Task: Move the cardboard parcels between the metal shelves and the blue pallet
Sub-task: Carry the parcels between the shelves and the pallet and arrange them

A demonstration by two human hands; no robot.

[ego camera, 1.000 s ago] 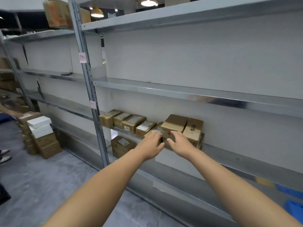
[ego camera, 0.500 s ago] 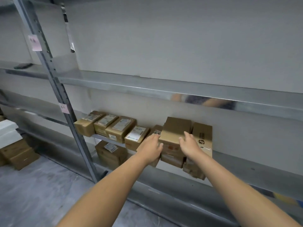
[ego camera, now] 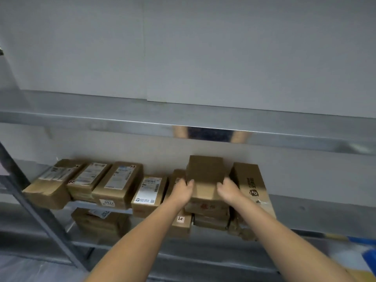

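Parcel [ego camera: 205,171] between both clasping hands

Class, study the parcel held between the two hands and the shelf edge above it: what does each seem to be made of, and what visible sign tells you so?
Held parcel: plain brown cardboard, matte, judging by its dull tan faces and folded edges. Shelf edge: probably sheet metal with a polished, glossy finish, since it mirrors the person's arms and dark clothing.
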